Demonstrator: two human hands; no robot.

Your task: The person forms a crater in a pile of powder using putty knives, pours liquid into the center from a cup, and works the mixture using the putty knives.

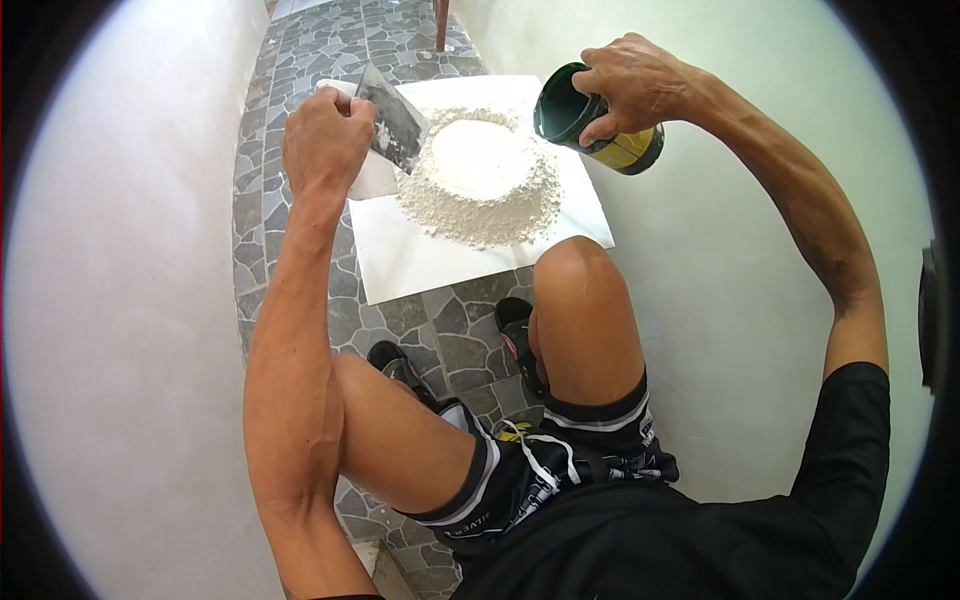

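White powder is mounded on a pale tile. Left of it, the left hand clenches a steel trowel, blade slanting toward the mound; right of it, the right hand grips a dark-green can, tipped sideways, open mouth facing the powder.

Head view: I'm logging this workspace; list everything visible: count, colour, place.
Floor: 1, grey, below
Walls: 2, pale, sides
Board: 1, white, on floor
Heap: 1, white, on board
Blade: 1, grey, upper left
Container: 1, green and yellow, upper right
Unclear piece: 1, pale, beside blade
Post: 1, brown, top
Unclear object: 1, black, right edge
Unclear block: 1, pale, bottom
Sandals: 2, black, on floor
Shorts: 1, black and white, lower centre
Shirt: 1, black, bottom
Legs: 2, bare, centre
Forearms: 2, bare, sides
Left hand: 1, holding blade
Right hand: 1, holding container
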